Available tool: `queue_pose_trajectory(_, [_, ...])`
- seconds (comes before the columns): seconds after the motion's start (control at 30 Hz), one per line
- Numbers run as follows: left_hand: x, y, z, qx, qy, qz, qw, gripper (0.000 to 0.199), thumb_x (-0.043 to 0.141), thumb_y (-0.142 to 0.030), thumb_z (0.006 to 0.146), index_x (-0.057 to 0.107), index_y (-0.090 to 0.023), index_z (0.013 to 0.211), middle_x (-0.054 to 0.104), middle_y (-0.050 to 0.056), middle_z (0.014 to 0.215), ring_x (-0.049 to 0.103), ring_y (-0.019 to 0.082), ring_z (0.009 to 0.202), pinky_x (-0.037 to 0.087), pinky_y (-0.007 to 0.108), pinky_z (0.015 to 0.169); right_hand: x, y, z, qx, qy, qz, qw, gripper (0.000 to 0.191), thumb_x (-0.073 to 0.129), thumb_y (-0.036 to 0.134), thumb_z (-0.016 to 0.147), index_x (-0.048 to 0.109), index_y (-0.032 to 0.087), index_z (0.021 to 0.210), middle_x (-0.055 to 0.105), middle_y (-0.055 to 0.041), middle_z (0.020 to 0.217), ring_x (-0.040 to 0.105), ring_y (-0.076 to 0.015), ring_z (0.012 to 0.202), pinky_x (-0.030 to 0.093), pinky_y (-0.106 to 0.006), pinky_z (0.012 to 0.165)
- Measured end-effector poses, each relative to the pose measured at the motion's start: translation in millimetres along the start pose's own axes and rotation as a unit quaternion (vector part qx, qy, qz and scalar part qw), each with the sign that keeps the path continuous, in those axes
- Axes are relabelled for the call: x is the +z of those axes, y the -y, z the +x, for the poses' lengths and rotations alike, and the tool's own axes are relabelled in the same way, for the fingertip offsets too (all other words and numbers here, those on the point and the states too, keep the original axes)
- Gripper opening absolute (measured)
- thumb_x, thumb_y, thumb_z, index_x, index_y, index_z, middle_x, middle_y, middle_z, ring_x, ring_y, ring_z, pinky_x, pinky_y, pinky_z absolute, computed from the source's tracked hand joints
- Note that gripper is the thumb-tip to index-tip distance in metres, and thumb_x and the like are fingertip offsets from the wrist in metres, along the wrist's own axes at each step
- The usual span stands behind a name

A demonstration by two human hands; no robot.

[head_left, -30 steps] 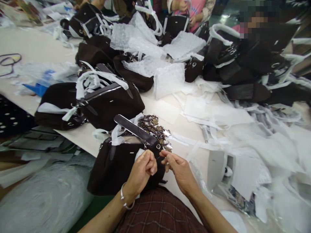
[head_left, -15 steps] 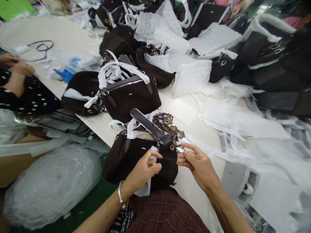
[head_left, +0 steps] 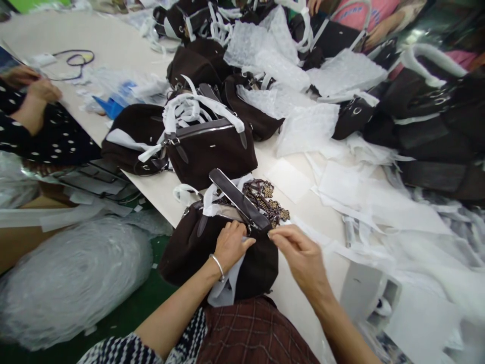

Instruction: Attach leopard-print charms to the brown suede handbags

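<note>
A dark brown handbag (head_left: 189,253) lies in front of me at the table edge, its grey strap (head_left: 238,198) across the top and white wrapping round a handle. My left hand (head_left: 232,245) rests on the bag's upper front, near the strap's end, its fingertips partly hidden at the opening. My right hand (head_left: 299,253) is at the bag's right upper corner, thumb and forefinger pinched on something too small to make out. Patterned flower-shaped charms (head_left: 278,210) lie just behind the bag. White tissue (head_left: 223,293) hangs down its front.
More brown bags (head_left: 215,156) stand behind, with bubble wrap (head_left: 308,126) beside them. At right are white sheets (head_left: 348,182) and a grey dispenser (head_left: 366,290). A large wrap roll (head_left: 76,278) is lower left. Another person's hands (head_left: 43,91) are at left.
My left hand has moved up onto the bag near its opening. My right hand has turned and come in to the bag's corner, its fingers now pinched. The view has shifted slightly.
</note>
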State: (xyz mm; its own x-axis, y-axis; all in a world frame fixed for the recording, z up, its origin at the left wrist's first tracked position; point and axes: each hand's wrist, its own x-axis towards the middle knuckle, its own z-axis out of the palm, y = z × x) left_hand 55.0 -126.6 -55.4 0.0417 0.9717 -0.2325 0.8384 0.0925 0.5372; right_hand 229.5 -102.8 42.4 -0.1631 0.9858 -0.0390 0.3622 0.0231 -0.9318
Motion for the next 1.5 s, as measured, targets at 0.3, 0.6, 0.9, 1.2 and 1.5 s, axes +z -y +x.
queue_pose_trajectory(0.3, [5.9,17.0,-13.5,-0.087,0.059,-0.202,0.974,0.036,0.044,-0.043,0.091,0.043,-0.02,0.063,0.047,-0.003,0.06,0.044,0.014,0.06,0.029,0.027,0.061,57.2,-79.2,2.8,0.057,0.087,-0.094,0.99,0.017,0.057,0.027,0.084,0.071,0.022,0.076,0.069,-0.0026,0.081,0.062,-0.0189,0.079,0.046,-0.032,0.078])
queue_pose_trajectory(0.6, [12.6,8.8,-18.6,-0.138,0.011,-0.296,0.945,0.014,0.057,-0.026,0.075,0.044,-0.02,0.076,0.049,-0.006,0.07,0.044,0.012,0.066,0.032,0.023,0.062,56.5,-59.8,9.1,0.011,0.215,-0.007,0.976,0.017,0.052,0.027,0.091,0.067,0.023,0.086,0.068,-0.0033,0.107,0.062,-0.0119,0.068,0.048,-0.025,0.065])
queue_pose_trajectory(0.9, [-9.9,3.0,-24.7,-0.114,-0.002,-0.223,0.968,0.017,0.055,-0.019,0.074,0.043,-0.023,0.084,0.05,-0.005,0.073,0.05,0.013,0.066,0.033,0.024,0.064,54.1,-59.3,35.1,-0.105,0.335,-0.144,0.925,0.017,0.043,0.023,0.097,0.059,0.022,0.09,0.064,0.0004,0.08,0.059,-0.0127,0.073,0.042,-0.023,0.07])
queue_pose_trajectory(1.2, [-1.4,18.8,-32.9,-0.126,0.055,-0.229,0.964,0.008,0.059,-0.027,0.076,0.058,-0.022,0.083,0.06,-0.001,0.077,0.054,0.016,0.071,0.035,0.026,0.068,57.4,-63.0,29.6,-0.063,0.297,-0.145,0.942,0.016,0.045,0.021,0.095,0.059,0.022,0.087,0.066,0.001,0.079,0.061,-0.0124,0.072,0.042,-0.023,0.07])
queue_pose_trajectory(1.5, [1.8,28.4,-41.0,-0.139,0.082,-0.43,0.888,0.019,0.064,-0.031,0.077,0.06,-0.017,0.089,0.054,-0.004,0.077,0.046,0.011,0.069,0.037,0.022,0.064,47.5,-50.3,0.4,-0.036,0.164,-0.109,0.98,0.015,0.058,0.019,0.088,0.072,0.022,0.085,0.07,-0.0017,0.082,0.063,-0.0144,0.079,0.045,-0.025,0.075])
